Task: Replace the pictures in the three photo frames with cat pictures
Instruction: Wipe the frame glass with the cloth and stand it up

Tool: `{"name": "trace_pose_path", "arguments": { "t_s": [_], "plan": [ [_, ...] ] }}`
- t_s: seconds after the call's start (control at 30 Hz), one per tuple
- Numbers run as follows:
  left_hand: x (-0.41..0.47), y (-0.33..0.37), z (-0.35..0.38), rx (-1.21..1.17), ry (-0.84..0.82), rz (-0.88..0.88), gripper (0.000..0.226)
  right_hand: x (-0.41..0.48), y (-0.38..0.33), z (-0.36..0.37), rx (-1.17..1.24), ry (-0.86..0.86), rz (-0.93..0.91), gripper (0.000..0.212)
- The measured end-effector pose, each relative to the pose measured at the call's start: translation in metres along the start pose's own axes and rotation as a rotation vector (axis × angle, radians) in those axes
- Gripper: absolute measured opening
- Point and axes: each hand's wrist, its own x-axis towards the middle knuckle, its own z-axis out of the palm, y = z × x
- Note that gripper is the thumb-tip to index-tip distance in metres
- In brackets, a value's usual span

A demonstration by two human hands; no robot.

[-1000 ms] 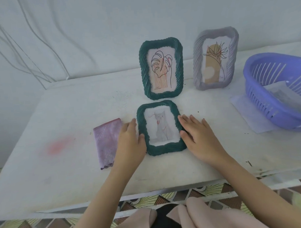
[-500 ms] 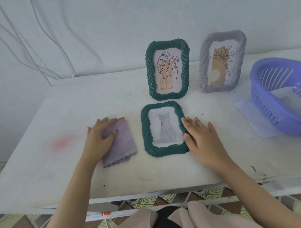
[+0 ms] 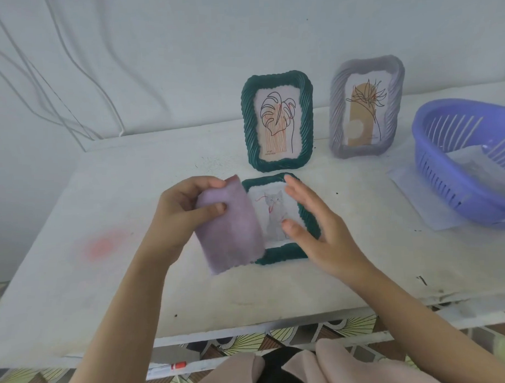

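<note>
The left hand pinches a lilac cloth between thumb and fingers, and the cloth hangs in front of the left edge of the flat green frame. Half a second ago that cloth lay flat on the table to the frame's left with the hand pressed on it; now it is raised and carried rightward over the frame. The right hand has also lifted off the frame's right border and hovers above it, fingers spread, gripping nothing.

The flat green frame lies face up near the table's front edge, long axis running away from the person, and the grey cat picture inside sits head toward the wall (its left part is hidden by the cloth). Just behind it an upright green frame stands facing the person, holding a leaf drawing. To its right stands a grey frame with a plant drawing, also in portrait. Farther right a purple basket rests on a sheet of paper.
</note>
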Motion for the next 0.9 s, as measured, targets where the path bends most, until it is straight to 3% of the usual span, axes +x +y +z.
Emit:
{"name": "trace_pose_path", "arguments": {
  "t_s": [0.13, 0.23, 0.3, 0.4, 0.53, 0.6, 0.67, 0.73, 0.9],
  "plan": [
    [0.010, 0.008, 0.022, -0.117, -0.081, 0.026, 0.032, 0.011, -0.012, 0.016, 0.184, -0.041, -0.055, 0.066],
    [0.015, 0.003, 0.031, -0.095, -0.065, 0.013, 0.036, 0.016, -0.012, 0.013, 0.197, 0.096, -0.014, 0.058],
    [0.014, -0.008, 0.031, 0.085, -0.025, -0.007, 0.044, 0.020, -0.006, 0.003, 0.076, 0.153, -0.001, 0.050],
    [0.004, -0.028, 0.026, 0.507, -0.042, 0.008, 0.053, 0.025, 0.007, -0.016, -0.267, 0.106, 0.093, 0.043],
    [-0.010, -0.053, 0.022, 0.747, -0.173, -0.055, 0.073, 0.024, 0.026, -0.022, -0.769, 0.093, 0.077, 0.049],
    [-0.013, -0.061, 0.021, 0.825, -0.220, -0.065, 0.083, 0.023, 0.029, -0.018, -0.845, 0.039, 0.003, 0.048],
    [-0.015, -0.067, 0.021, 0.861, -0.253, -0.033, 0.092, 0.021, 0.030, -0.010, -0.897, -0.126, 0.020, 0.064],
    [-0.016, -0.071, 0.021, 0.894, -0.269, 0.006, 0.096, 0.019, 0.036, -0.005, -0.955, -0.220, 0.062, 0.065],
    [-0.015, -0.074, 0.019, 0.980, -0.312, 0.073, 0.096, 0.054, 0.045, -0.004, -0.996, -0.173, 0.076, 0.061]
  ]
}}
